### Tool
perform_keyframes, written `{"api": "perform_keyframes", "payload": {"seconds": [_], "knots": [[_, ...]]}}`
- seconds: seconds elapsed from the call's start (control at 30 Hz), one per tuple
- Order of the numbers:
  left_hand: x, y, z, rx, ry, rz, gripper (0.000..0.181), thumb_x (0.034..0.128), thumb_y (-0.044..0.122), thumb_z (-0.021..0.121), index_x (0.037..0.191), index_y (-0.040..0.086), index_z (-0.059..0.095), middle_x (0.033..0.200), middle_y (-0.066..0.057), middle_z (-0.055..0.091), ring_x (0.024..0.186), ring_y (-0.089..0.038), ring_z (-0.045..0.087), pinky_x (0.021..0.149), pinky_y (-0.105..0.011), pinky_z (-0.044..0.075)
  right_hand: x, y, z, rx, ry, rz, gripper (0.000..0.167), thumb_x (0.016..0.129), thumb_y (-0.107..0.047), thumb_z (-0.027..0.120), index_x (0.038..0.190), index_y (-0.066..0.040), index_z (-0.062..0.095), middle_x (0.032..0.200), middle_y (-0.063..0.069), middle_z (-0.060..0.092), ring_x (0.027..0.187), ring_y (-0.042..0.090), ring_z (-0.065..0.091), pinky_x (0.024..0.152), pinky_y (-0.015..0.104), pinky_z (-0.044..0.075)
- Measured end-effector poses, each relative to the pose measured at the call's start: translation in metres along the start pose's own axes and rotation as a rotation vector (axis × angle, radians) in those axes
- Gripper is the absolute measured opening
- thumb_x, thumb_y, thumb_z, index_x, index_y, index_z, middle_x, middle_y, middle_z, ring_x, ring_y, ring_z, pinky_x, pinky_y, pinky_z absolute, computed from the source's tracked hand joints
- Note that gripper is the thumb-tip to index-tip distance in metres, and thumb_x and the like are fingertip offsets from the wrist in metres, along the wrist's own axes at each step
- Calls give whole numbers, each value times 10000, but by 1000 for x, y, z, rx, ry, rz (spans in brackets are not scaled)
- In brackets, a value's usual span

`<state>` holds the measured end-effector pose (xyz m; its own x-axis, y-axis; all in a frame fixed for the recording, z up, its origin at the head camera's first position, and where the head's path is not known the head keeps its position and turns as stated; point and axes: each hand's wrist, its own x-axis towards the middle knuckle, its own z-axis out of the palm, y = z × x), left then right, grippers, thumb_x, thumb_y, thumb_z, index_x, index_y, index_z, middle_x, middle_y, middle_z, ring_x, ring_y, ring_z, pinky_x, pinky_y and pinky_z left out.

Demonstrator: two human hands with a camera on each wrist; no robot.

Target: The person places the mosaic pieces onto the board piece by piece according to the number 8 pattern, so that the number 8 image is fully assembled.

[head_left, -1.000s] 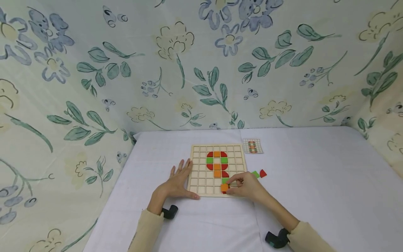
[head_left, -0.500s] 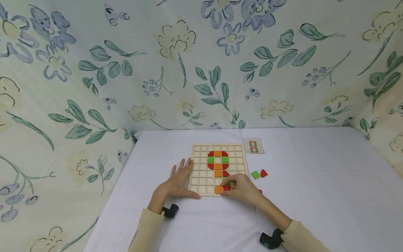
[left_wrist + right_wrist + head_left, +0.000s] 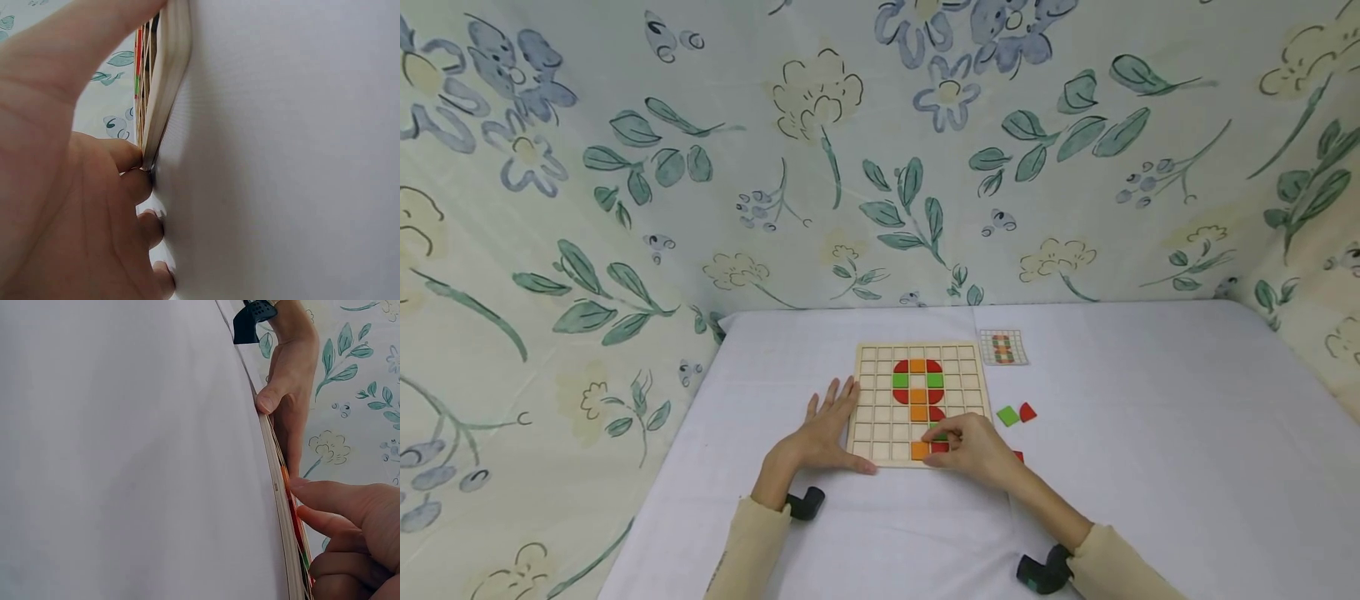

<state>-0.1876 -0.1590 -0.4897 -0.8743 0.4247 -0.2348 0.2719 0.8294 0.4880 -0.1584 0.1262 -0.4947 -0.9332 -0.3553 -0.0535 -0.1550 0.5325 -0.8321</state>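
Note:
A wooden grid board [image 3: 872, 406] lies on the white-covered table, its cells partly filled with red, orange and green tiles. My left hand [image 3: 820, 437] rests at the board's left side, fingers spread and fairly straight, the thumb by the lower left corner. With thumb and index finger, my right hand [image 3: 981, 450] pinches an orange square tile [image 3: 920, 451] at the bottom row. Beside that tile is a red tile [image 3: 939, 448], partly covered by my fingers. In the right wrist view, the thumb tip touches the row of tiles near the board's edge.
A small pattern card [image 3: 1003, 347] lies past the board's upper right corner. To the right of the board are a loose green tile [image 3: 1007, 416] and a red quarter-round tile [image 3: 1027, 412]. Another red tile [image 3: 1018, 457] shows partly behind my right hand. Floral cloth hangs behind the table.
My right hand has moved left and lowered the orange tile from above the red one to the bottom-row cell left of it. In the last half second little has moved. My left hand stays put.

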Motion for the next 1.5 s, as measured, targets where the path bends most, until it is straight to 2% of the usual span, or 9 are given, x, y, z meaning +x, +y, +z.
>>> {"api": "perform_keyframes", "payload": {"seconds": [0.13, 0.27, 0.5, 0.67, 0.93, 1.17, 1.27, 1.4, 1.5], "knots": [[0, -1, 1, -2, -1, 2, 1401, 703, 603, 899, 1668, 68, 36, 1757, -112, -54, 1625, -353, -119, 1299, -629, -59, -2, 2, -10, -11, 14, 39, 224, 795, -222, 906, 990, -164, 812, 575, -53, 344, 534, 78, 321, 498, 189, 242], [-1, -1, 1, -1, -5, 3, 1399, 704, 605, 897, 1668, 66, 38, 1758, -107, -54, 1625, -350, -124, 1298, -631, -59, -6, 9, -31, -45, 57, 87, 248, 820, -236, 887, 1040, -154, 809, 592, -47, 351, 528, 89, 323, 482, 195, 245], [-1, -1, 2, 2, -3, 4, 1390, 706, 601, 897, 1668, 63, 49, 1759, -103, -45, 1626, -349, -120, 1298, -635, -53, -24, 35, -76, -102, 169, 149, 290, 857, -191, 846, 1113, -68, 783, 600, -37, 362, 557, 96, 348, 482, 211, 273], [0, 1, 1, 10, -1, -4, 1388, 705, 604, 896, 1669, 69, 52, 1760, -100, -37, 1626, -347, -119, 1300, -631, -50, -38, 53, -94, -118, 208, 198, 312, 852, -189, 848, 1134, -74, 777, 621, -33, 375, 590, 100, 355, 495, 227, 284], [-1, 2, -2, 9, -6, -5, 1384, 712, 598, 893, 1670, 75, 42, 1761, -100, -50, 1626, -342, -124, 1301, -625, -54, -44, 64, -98, -110, 196, 196, 324, 836, -193, 862, 1133, -89, 784, 633, -33, 351, 600, 95, 327, 499, 238, 263], [0, 2, -1, 6, -5, -4, 1385, 714, 604, 890, 1670, 77, 38, 1762, -98, -51, 1627, -336, -127, 1303, -622, -54, -40, 74, -101, -143, 287, 186, 364, 871, -146, 822, 1215, -55, 748, 598, -31, 339, 541, 83, 287, 457, 218, 242], [-1, 3, -1, 1, -4, -4, 1382, 714, 596, 893, 1669, 72, 43, 1761, -98, -50, 1627, -341, -123, 1302, -627, -53, -38, 78, -103, -132, 274, 178, 409, 875, -140, 821, 1262, -44, 730, 602, -34, 344, 541, 80, 288, 453, 221, 242], [-2, 3, -1, -5, -10, -3, 1381, 717, 588, 895, 1668, 67, 40, 1760, -101, -53, 1627, -343, -122, 1301, -628, -54, -37, 80, -103, -132, 257, 177, 390, 856, -149, 842, 1221, -45, 751, 611, -34, 359, 558, 82, 314, 461, 219, 248], [-2, 3, -1, -3, -9, -2, 1382, 714, 587, 897, 1668, 64, 44, 1760, -106, -44, 1627, -349, -116, 1301, -630, -48, -37, 77, -102, -155, 285, 191, 401, 819, -190, 879, 1172, -39, 763, 601, -33, 364, 556, 89, 318, 464, 218, 241]]}}
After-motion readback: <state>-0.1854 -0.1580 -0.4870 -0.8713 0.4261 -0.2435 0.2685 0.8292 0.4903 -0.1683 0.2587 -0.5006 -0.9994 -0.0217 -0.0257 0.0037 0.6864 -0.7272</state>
